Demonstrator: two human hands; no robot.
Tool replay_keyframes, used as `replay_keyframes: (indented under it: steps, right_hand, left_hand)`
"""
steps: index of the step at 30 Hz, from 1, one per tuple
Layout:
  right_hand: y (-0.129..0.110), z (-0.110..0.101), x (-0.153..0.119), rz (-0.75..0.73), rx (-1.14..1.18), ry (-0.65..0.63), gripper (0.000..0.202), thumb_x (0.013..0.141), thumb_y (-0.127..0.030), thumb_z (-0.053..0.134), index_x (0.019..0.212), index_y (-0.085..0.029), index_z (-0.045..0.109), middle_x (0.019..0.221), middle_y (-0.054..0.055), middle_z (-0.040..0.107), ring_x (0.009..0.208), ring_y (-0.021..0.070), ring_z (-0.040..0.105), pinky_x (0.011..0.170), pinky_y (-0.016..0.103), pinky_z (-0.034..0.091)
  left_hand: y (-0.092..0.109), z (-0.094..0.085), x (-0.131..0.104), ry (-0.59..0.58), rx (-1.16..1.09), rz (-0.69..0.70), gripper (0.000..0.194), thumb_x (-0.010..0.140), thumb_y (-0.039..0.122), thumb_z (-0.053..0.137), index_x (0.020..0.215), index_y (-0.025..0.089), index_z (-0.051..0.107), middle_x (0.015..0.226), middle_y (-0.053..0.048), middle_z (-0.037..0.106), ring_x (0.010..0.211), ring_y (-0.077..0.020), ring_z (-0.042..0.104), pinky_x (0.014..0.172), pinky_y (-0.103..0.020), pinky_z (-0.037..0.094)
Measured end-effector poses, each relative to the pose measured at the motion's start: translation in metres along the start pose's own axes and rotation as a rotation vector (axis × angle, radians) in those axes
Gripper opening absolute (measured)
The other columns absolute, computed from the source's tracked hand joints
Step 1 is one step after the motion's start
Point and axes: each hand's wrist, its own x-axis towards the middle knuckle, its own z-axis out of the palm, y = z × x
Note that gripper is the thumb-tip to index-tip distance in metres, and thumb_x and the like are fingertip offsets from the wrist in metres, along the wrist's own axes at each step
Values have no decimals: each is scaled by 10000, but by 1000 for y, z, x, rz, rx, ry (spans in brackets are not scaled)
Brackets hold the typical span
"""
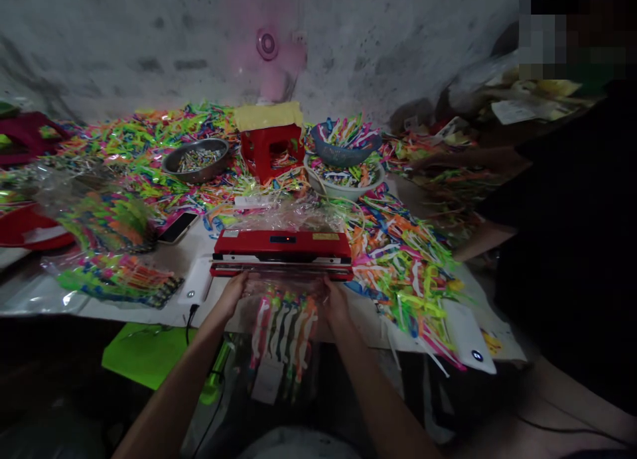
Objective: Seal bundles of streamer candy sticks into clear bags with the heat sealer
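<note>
A clear plastic bag (283, 339) of colourful plastic strips hangs at the table's front edge, with a white card inside near its lower end. My left hand (233, 296) pinches the bag's upper left corner, and my right hand (334, 300) pinches the upper right corner. Between them the bag's top edge lies at the front slot of a red bag sealer (283, 245), which has a small lit display. The sealer's lid looks slightly raised. Fingertips of both hands are partly hidden by the sealer and the film.
Filled bags (119, 280) and a phone (178, 227) lie left of the sealer, beside a white power bank (196, 281). Loose colourful pieces (403, 260) cover the right and back. Behind stand a metal bowl (172, 160), a red stool (256, 150) and a pink fan (269, 61). A person (562, 247) is close on the right.
</note>
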Motion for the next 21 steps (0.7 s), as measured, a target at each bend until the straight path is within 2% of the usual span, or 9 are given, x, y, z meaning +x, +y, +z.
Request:
replay_keyframes:
  steps: [4, 7, 12, 16, 18, 21]
  right_hand:
    - [2, 7, 7, -33, -17, 5, 201, 772, -312, 701, 670, -153, 633, 516, 8, 668, 446, 135, 626, 412, 203, 469]
    - [3, 14, 11, -84, -30, 6, 228, 763, -364, 703, 706, -153, 639, 525, 12, 674, 451, 143, 629, 425, 217, 479]
    - [3, 8, 20, -188, -53, 66, 242, 739, -398, 686, 719, -169, 610, 513, -8, 664, 447, 146, 616, 445, 237, 484]
    - [5, 0, 26, -236, -83, 109, 249, 728, -430, 666, 682, -198, 589, 512, -29, 659, 455, 140, 609, 479, 239, 485]
    - [7, 1, 29, -250, -163, 81, 268, 718, -458, 659, 673, -197, 614, 537, -6, 676, 474, 162, 621, 504, 264, 493]
    - [10, 6, 32, -346, -422, 42, 351, 714, -538, 632, 634, -197, 641, 562, 33, 685, 535, 203, 641, 525, 287, 475]
  left_hand:
    - [-3, 3, 6, -8, -123, -68, 382, 721, 444, 620, 897, 115, 698, 730, -97, 734, 700, -245, 686, 614, -298, 483]
    - [1, 8, -1, 35, -189, -54, 379, 698, 452, 683, 886, 123, 679, 700, -87, 712, 664, -216, 667, 609, -279, 474]
    - [-1, 10, -24, 101, -81, 26, 382, 611, 461, 779, 766, 139, 643, 687, -14, 651, 613, -131, 585, 618, -237, 456]
    - [-3, 8, -26, 98, -36, 23, 319, 543, 331, 804, 715, 121, 637, 619, 20, 606, 509, -68, 498, 528, -182, 407]
    - [-4, 4, -19, 120, -149, -31, 262, 546, 262, 777, 709, 123, 626, 589, 25, 599, 472, -62, 487, 484, -172, 380]
    - [-7, -3, -6, 157, -350, -73, 184, 582, 211, 722, 637, 149, 557, 517, 56, 540, 413, -48, 436, 424, -158, 320]
